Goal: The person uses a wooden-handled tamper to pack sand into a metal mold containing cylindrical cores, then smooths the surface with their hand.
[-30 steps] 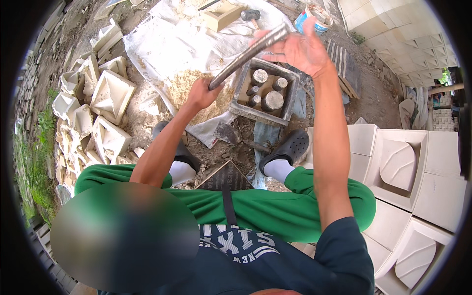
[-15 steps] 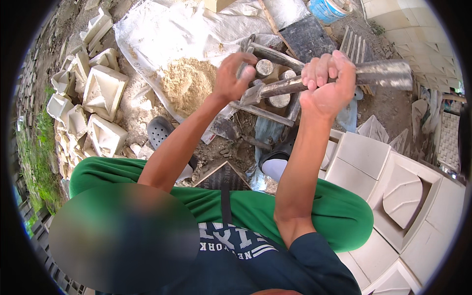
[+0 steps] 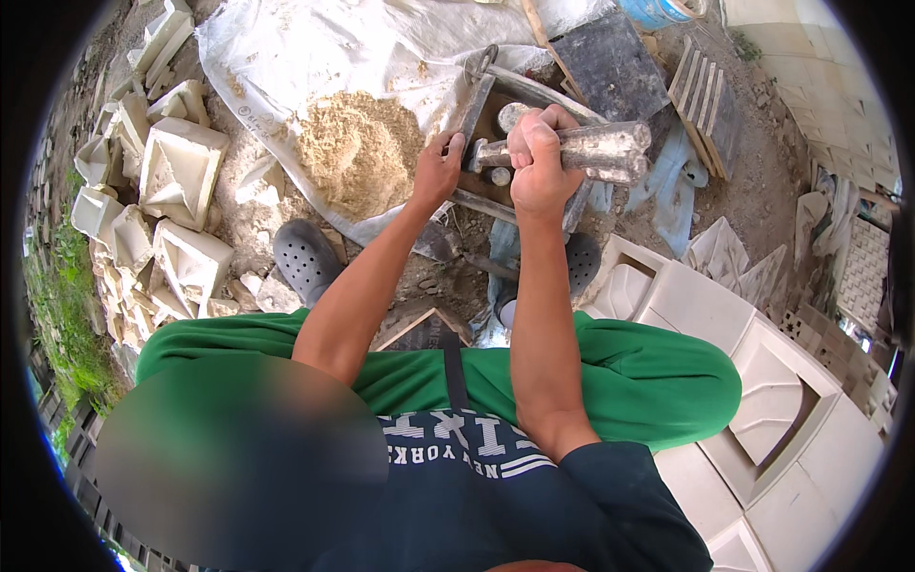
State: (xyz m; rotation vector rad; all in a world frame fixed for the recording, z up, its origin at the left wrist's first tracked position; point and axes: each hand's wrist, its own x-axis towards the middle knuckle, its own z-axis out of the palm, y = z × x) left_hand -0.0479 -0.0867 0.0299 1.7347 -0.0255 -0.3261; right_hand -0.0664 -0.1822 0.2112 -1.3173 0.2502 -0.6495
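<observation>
My right hand (image 3: 543, 162) is wrapped round a worn, whitish-crusted hand rammer (image 3: 610, 153). Its thick end points right, and its thin end reaches down into a metal moulding frame (image 3: 543, 93). At that frame's left side, my left hand (image 3: 440, 170) is closed on the bar, thumb along the edge. Inside, a pale round-topped cylinder (image 3: 512, 116) shows beyond my right hand, with a smaller round end (image 3: 499, 176) nearer me. My right hand and the rammer hide much of the interior.
A heap of tan sand (image 3: 357, 157) lies on a white sheet (image 3: 276, 57) at left. Pale cast blocks (image 3: 181, 172) pile up farther left; larger hollow blocks (image 3: 701, 300) stand at right. Beyond the frame are a dark board (image 3: 610, 67), a slatted wooden piece (image 3: 701, 105) and a blue bucket (image 3: 658, 11).
My right hand and the rammer have moved left, the rammer's thick end now nearer me. My left hand has shifted slightly left and down onto the frame's side bar.
</observation>
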